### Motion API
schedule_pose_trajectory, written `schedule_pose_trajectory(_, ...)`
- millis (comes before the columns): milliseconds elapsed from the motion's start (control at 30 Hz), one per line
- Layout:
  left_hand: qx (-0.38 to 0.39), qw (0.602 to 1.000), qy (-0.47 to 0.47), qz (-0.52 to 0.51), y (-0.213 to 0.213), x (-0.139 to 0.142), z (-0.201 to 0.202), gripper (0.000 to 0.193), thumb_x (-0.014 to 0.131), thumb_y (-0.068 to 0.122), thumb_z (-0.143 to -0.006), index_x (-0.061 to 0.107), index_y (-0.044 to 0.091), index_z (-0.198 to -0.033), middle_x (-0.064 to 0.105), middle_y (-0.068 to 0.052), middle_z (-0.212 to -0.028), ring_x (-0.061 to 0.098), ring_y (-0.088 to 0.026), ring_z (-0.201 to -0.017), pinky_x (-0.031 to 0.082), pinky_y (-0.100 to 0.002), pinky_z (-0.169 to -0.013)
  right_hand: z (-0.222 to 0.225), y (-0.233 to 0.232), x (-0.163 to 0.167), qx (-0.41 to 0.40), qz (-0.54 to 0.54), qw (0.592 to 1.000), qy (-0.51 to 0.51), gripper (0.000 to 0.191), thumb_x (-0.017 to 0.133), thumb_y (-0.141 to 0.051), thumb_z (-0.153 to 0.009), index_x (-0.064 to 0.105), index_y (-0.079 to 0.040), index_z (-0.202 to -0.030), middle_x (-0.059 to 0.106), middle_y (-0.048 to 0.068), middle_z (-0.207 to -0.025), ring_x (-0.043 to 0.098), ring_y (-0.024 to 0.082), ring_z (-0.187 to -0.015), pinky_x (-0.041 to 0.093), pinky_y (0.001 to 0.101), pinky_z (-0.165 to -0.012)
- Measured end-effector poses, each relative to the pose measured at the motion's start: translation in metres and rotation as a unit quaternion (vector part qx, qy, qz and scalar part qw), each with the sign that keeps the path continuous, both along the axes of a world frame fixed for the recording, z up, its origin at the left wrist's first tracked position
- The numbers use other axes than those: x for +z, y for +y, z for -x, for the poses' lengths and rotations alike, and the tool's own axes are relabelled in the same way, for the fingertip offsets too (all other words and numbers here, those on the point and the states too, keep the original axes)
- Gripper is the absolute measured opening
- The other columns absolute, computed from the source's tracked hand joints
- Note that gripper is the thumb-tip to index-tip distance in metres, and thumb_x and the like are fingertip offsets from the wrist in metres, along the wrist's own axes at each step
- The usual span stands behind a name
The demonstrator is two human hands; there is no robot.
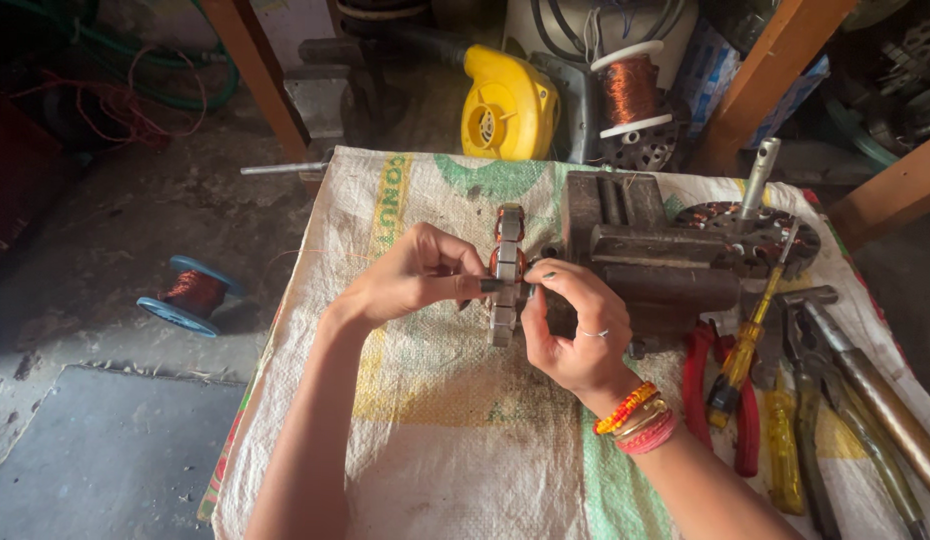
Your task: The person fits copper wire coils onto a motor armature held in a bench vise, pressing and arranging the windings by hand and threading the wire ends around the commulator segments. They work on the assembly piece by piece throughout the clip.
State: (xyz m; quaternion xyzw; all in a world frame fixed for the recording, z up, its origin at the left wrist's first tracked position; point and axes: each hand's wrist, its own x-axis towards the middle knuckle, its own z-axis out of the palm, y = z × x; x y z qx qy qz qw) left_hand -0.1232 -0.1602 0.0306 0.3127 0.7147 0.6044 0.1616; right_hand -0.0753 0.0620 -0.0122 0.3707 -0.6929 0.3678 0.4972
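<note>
Bare forearms; beaded bangles (635, 418), ring (594, 333).

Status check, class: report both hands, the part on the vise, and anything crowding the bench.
Left hand and right hand both gripping the stator core. Core upright at the bench vise. Screwdrivers lie right, clear.

A yellow blower (507, 108) sits beyond the woven sack (435, 440) — beside it a copper wire spool (629, 90). Screwdrivers (747, 345) and red-handled pliers (697, 372) lie right; a blue spool (190, 294) rests on the floor.
</note>
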Motion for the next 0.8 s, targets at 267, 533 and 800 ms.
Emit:
schedule_pose_trajectory(267,0.036,0.999,-0.013,-0.019,0.001,-0.016,0.01,0.009,0.067,0.009,-0.083,0.069,0.006,-0.074,0.061,0.002,-0.063,0.047,-0.006,-0.057,0.032,-0.025,-0.055,-0.002,0.002,-0.002,0.044,0.001,0.999,-0.027,0.042,0.063,0.009,-0.089,0.043,-0.002,-0.123,0.068,0.017,-0.104,0.073,0.032,-0.094,0.061,0.0413,-0.089)
schedule_pose_trajectory(533,0.176,0.98,0.034,-0.09,0.014,-0.033,0.019,0.024,0.064,0.005,-0.081,0.049,0.011,-0.064,0.05,0.002,-0.056,0.036,-0.007,-0.05,0.029,-0.024,-0.05,-0.002,0.007,-0.001,-0.009,-0.005,1.0,-0.006,0.039,0.063,0.008,-0.089,0.044,-0.003,-0.121,0.068,0.02,-0.108,0.07,0.034,-0.095,0.058,0.0426,-0.088)
schedule_pose_trajectory(800,0.219,0.972,0.062,-0.062,0.021,-0.01,0.005,0.013,0.075,0.002,-0.08,0.07,0.01,-0.089,0.07,0.004,-0.081,0.063,-0.004,-0.073,0.051,-0.021,-0.068,-0.006,0.005,0.005,-0.023,-0.038,0.999,-0.025,0.035,0.061,0.001,-0.093,0.045,-0.004,-0.124,0.067,0.018,-0.121,0.067,0.036,-0.107,0.052,0.0477,-0.099)
